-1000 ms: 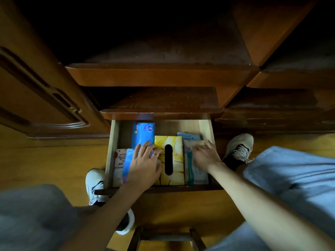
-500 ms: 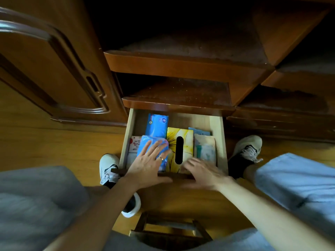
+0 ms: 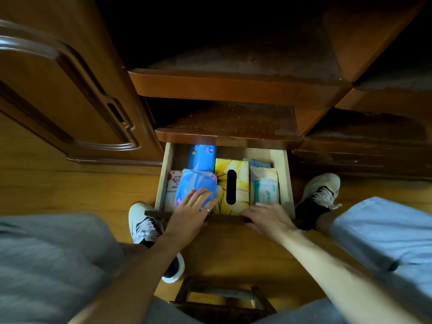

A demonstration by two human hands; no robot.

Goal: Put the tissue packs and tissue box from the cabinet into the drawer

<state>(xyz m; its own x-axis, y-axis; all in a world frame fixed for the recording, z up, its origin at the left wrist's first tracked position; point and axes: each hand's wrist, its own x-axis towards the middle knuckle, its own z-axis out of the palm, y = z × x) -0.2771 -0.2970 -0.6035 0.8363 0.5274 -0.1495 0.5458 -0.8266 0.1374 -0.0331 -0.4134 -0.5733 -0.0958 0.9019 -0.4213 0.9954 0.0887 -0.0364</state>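
Note:
The wooden drawer [image 3: 288, 178] stands pulled out below the cabinet shelves. A yellow tissue box [image 3: 240, 181] with a dark slot lies in its middle. Left of it are a blue tissue pack [image 3: 194, 185], a longer blue pack [image 3: 202, 156] behind it, and a white-and-red pack [image 3: 174, 181]. A beige-and-green pack [image 3: 265, 188] lies on the right over a blue one [image 3: 257, 163]. My left hand [image 3: 190, 215] lies flat with straight fingers on the near blue pack. My right hand [image 3: 268, 220] rests on the drawer's front edge, fingers spread.
An open cabinet door [image 3: 58, 94] hangs to the left. Bare dusty shelves [image 3: 233, 118] sit above the drawer. My shoes [image 3: 142, 223] [image 3: 320, 192] flank the drawer on the wooden floor. A small wooden stool [image 3: 222, 298] stands below between my knees.
Both hands have drawn back toward me from inside the drawer. The right hand left the beige pack and now sits on the front edge; the left slid to the near end of the blue pack.

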